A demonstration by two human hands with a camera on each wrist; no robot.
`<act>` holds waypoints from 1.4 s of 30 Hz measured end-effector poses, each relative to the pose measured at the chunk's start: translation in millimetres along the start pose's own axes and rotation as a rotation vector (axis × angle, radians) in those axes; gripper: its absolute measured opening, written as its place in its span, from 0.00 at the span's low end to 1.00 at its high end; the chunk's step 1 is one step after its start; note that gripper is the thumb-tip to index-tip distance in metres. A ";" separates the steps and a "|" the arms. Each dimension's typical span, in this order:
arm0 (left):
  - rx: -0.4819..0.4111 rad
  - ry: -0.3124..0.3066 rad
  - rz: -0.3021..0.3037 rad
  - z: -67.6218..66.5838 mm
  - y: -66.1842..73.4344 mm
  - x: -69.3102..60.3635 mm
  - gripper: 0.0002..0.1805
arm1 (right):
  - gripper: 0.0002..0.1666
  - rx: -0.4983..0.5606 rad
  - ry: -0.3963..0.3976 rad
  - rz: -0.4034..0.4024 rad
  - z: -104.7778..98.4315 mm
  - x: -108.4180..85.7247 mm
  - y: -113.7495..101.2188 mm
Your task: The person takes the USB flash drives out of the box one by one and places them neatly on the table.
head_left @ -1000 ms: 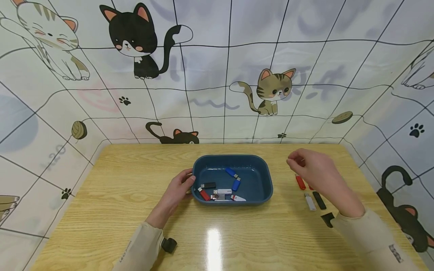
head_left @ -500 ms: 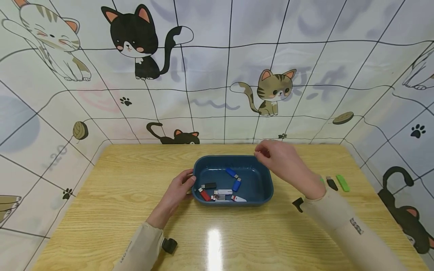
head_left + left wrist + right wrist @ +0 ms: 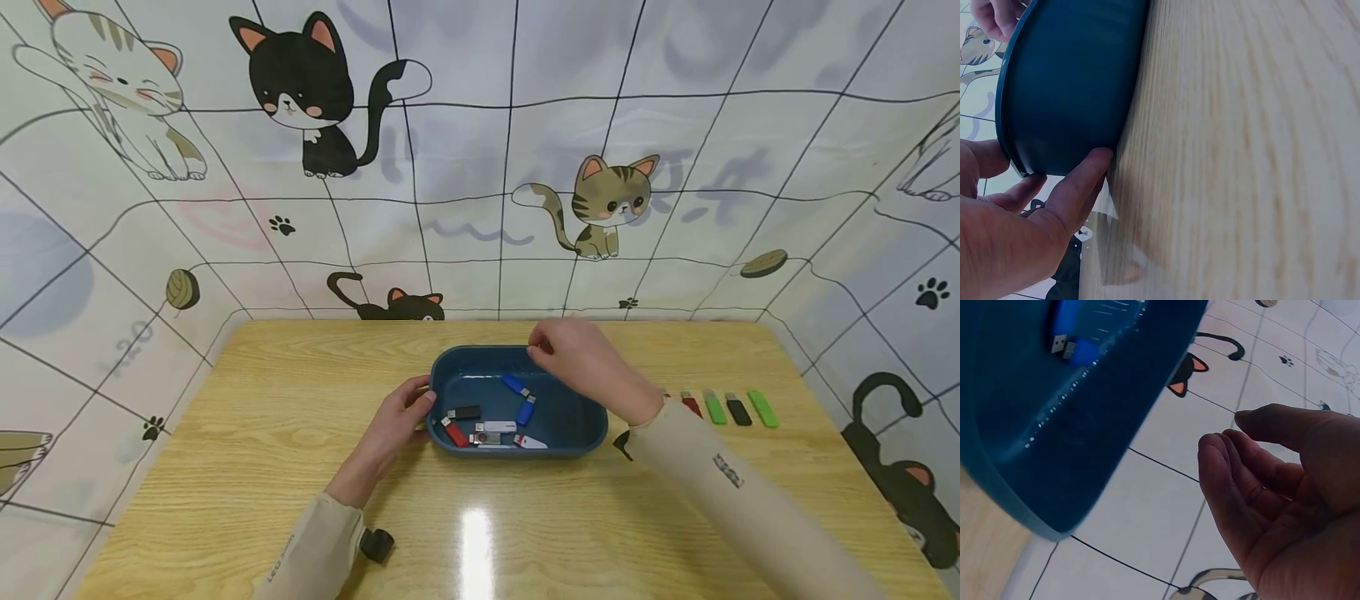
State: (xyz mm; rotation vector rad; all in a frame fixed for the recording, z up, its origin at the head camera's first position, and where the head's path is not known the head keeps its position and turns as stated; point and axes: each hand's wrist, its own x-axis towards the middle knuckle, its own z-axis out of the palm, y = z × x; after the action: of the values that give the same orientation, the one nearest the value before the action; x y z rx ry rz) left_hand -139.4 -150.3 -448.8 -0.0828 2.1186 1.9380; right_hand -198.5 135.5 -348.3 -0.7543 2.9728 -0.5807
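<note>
At the left end of a dark blue tub [image 3: 480,357], my left hand [image 3: 393,421] holds its side. In the left wrist view the thumb lies at the rim and the fingers press the outer wall. Inside the tub lie several USB sticks: two blue ones [image 3: 525,411], a black one [image 3: 467,412], a red one [image 3: 453,432], and white and silver ones [image 3: 497,427] near the front wall. My right hand [image 3: 581,354] hovers over the tub's back right rim. The right wrist view shows nothing between its loosely bent fingers, thumb and fingertips apart.
To the tub's right, a row of USB sticks lies on the wooden table [image 3: 300,375]: a red one [image 3: 691,404], two green ones [image 3: 715,408] and a black one [image 3: 738,409], with the right forearm partly covering the row's left end. A cat-print cloth [image 3: 465,167] hangs behind the table.
My right hand has moved left from above the USB sticks at the right to the tub's back right rim, uncovering part of the row. The left hand stays at the tub.
</note>
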 end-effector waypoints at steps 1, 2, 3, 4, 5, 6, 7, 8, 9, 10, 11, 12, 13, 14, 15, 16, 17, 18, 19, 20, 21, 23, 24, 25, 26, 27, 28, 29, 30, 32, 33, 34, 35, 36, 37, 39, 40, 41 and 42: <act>0.000 0.000 -0.001 0.0 -0.2 0.0 0.26 | 0.07 -0.005 -0.010 -0.009 3.3 2.3 0.3; 0.000 0.001 -0.002 0.0 -0.3 -0.1 0.26 | 0.07 -0.013 -0.022 -0.017 6.6 4.6 0.5; -0.001 0.001 -0.002 0.0 -0.3 -0.1 0.26 | 0.07 -0.021 -0.035 -0.026 9.6 7.0 0.5; 0.000 0.001 -0.002 0.0 -0.4 -0.2 0.26 | 0.07 -0.031 -0.050 -0.031 12.4 9.2 0.3; -0.001 0.002 0.000 0.0 -0.4 -0.2 0.26 | 0.07 -0.040 -0.066 -0.036 15.0 11.3 0.0; -0.001 0.003 0.001 0.0 -0.5 -0.1 0.26 | 0.07 -0.051 -0.079 -0.046 17.5 13.4 0.1; 0.000 0.005 0.003 0.0 -0.5 -0.1 0.26 | 0.07 -0.060 -0.091 -0.055 19.7 15.5 0.1; 0.000 0.006 0.004 0.0 -0.4 0.0 0.25 | 0.07 -0.067 -0.104 -0.061 21.4 17.3 0.0; 0.002 0.005 0.005 0.0 -0.4 0.0 0.25 | 0.07 -0.072 -0.116 -0.069 23.0 19.0 -0.1; 0.002 0.006 0.006 0.1 -0.5 0.1 0.25 | 0.07 -0.081 -0.128 -0.078 24.5 20.6 0.0; 0.000 0.007 0.006 0.2 -0.4 0.2 0.25 | 0.07 -0.091 -0.140 -0.090 25.8 22.2 0.0; -0.001 0.008 0.007 0.2 -0.5 0.3 0.25 | 0.07 -0.105 -0.152 -0.107 26.9 23.8 0.0; -0.004 0.008 0.008 0.4 -0.5 0.4 0.25 | 0.08 -0.120 -0.167 -0.120 27.7 25.1 -0.3; -0.005 0.008 0.011 0.5 -0.5 0.5 0.25 | 0.08 -0.138 -0.183 -0.137 28.6 26.6 -0.7; -0.007 0.009 0.012 0.6 -0.5 0.5 0.25 | 0.08 -0.155 -0.200 -0.158 29.3 28.0 -1.0; -0.009 0.010 0.012 0.7 -0.6 0.6 0.25 | 0.09 -0.168 -0.218 -0.172 30.1 29.5 -1.6; -0.009 0.011 0.012 0.7 -0.6 0.6 0.25 | 0.10 -0.176 -0.239 -0.184 30.7 30.8 -2.5; -0.006 0.012 0.012 0.7 -0.7 0.6 0.25 | 0.10 -0.181 -0.261 -0.191 31.6 32.2 -3.3; -0.004 0.013 0.011 0.7 -0.7 0.6 0.25 | 0.11 -0.183 -0.286 -0.193 32.8 33.4 -4.2; -0.002 0.012 0.011 0.7 -0.8 0.6 0.25 | 0.12 -0.179 -0.312 -0.187 34.0 34.4 -5.2; -0.001 0.013 0.009 0.7 -0.7 0.4 0.25 | 0.13 -0.176 -0.337 -0.180 35.4 35.3 -6.1; 0.003 0.014 0.008 0.7 -0.7 0.4 0.25 | 0.14 -0.170 -0.384 -0.151 38.7 36.2 -7.7; 0.004 0.013 0.009 0.7 -0.6 0.3 0.26 | 0.14 -0.172 -0.403 -0.134 40.6 36.4 -8.1; 0.004 0.012 0.008 0.7 -0.4 0.3 0.26 | 0.15 -0.177 -0.418 -0.117 42.3 36.5 -8.6; 0.004 0.011 0.009 0.7 -0.3 0.3 0.26 | 0.15 -0.177 -0.431 -0.099 43.6 36.5 -9.0; 0.004 0.011 0.009 0.6 -0.1 0.1 0.26 | 0.16 -0.183 -0.438 -0.087 45.2 36.7 -9.0; 0.005 0.009 0.010 0.7 0.0 -0.1 0.26 | 0.16 -0.187 -0.443 -0.078 46.7 36.6 -9.2; 0.004 0.008 0.011 0.8 0.1 -0.2 0.26 | 0.17 -0.197 -0.447 -0.076 47.9 37.0 -9.2; 0.003 0.008 0.012 0.9 0.1 -0.3 0.26 | 0.17 -0.203 -0.452 -0.073 48.9 37.4 -9.5; 0.004 0.009 0.013 1.0 0.0 -0.4 0.25 | 0.15 -0.221 -0.467 -0.080 50.6 39.0 -10.3; 0.005 0.011 0.013 1.0 -0.1 -0.5 0.25 | 0.15 -0.231 -0.475 -0.088 51.3 39.8 -11.0; 0.007 0.012 0.014 1.1 -0.3 -0.3 0.25 | 0.14 -0.238 -0.484 -0.097 51.7 40.7 -11.9; 0.008 0.014 0.014 1.1 -0.6 -0.1 0.25 | 0.14 -0.238 -0.495 -0.101 51.7 41.6 -12.9; 0.009 0.016 0.014 1.1 -0.7 0.0 0.25 | 0.15 -0.232 -0.505 -0.103 51.7 42.2 -14.0; 0.009 0.017 0.013 1.1 -0.8 0.1 0.25 | 0.16 -0.224 -0.515 -0.105 51.6 42.9 -15.1; 0.009 0.016 0.012 1.1 -0.9 0.2 0.25 | 0.17 -0.199 -0.523 -0.114 51.4 44.1 -16.8; 0.009 0.016 0.012 1.1 -1.0 0.1 0.25 | 0.18 -0.185 -0.525 -0.119 51.1 44.5 -17.5; 0.008 0.016 0.011 1.1 -0.9 0.0 0.25 | 0.19 -0.175 -0.528 -0.127 50.8 44.8 -18.3; 0.008 0.015 0.011 1.0 -0.9 -0.2 0.25 | 0.19 -0.177 -0.525 -0.143 51.0 45.3 -18.9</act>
State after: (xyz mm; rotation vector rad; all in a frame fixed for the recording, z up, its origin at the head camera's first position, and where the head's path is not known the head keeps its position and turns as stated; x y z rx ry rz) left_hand -138.9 -149.4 -449.6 -0.0850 2.1406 1.9407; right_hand -224.3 81.2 -385.7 -0.9618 2.5142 -0.0923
